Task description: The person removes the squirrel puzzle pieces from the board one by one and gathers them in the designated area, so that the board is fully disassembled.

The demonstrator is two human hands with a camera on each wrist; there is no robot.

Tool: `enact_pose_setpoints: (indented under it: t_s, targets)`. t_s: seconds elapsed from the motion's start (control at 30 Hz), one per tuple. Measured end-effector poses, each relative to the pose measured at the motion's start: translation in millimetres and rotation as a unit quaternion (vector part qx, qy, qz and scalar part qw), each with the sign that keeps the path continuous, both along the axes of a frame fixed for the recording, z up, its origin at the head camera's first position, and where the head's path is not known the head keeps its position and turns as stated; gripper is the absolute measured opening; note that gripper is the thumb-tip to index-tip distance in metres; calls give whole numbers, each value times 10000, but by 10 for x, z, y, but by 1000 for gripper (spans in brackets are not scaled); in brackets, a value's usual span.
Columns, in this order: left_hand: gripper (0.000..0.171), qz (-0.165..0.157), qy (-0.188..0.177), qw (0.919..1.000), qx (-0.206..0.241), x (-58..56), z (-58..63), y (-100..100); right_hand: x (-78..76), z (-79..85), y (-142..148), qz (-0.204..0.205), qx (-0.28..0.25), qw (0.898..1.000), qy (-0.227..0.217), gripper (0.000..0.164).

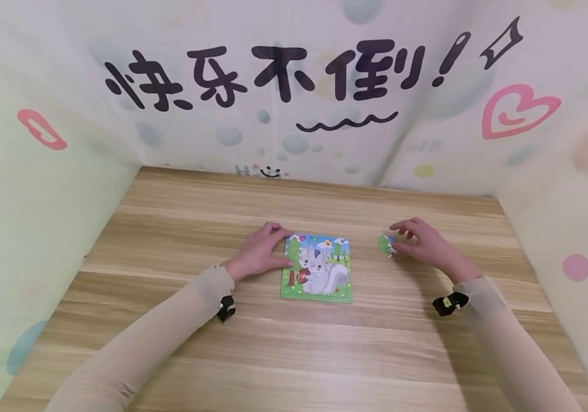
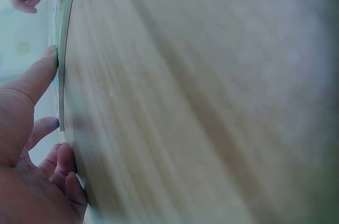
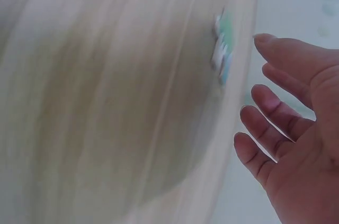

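On the backdrop, beyond the squirrel puzzle, large dark Chinese lettering read "快乐不倒!". A wavy line ran under its later characters. At the backdrop's foot, beyond the puzzle and to its left, stood a pale "H". Faint characters, perhaps "20", showed beyond the puzzle to its right. Tiny print on the puzzle's lower-right corner was illegible.

Soft glare on tabletop, wrist views blurred
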State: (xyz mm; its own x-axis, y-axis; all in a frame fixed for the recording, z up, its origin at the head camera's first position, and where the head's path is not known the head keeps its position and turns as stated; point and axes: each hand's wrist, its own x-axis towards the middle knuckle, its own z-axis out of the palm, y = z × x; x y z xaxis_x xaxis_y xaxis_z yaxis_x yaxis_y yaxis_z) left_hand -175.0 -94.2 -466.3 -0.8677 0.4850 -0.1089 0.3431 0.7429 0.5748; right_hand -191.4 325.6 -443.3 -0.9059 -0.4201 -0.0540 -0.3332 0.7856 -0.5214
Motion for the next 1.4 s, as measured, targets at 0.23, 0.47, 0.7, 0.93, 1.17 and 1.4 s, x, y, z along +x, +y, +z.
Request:
enact_pose_setpoints:
  t_s: [0.23,0.47,0.7,0.93,1.17,1.4]
  targets:
    - [77,5,-14,10000,-8,5,4,-5,25,78,-216,304,5,9995,126,41]
    - [76,4,-23,10000,-13,-9,-6,-1,26,93,-435,507,-31,9987,66,43]
    - [77,-16,-7,10000,-2,-5,14,-8,21,61,-652,732,-60,9973,-8,46]
    - [78,-1,18,10000,-44,4,23,-17,32,-19,-944,966,-137,9952,-66,49]
    - [79,-30,22,10000,-61,8,28,-4,44,-121,-1177,1276,-4,9917,145,50]
    - [79,-35,-79,10000,-37,11,38,6,57,-107,-1302,1378,171,9903,68,58]
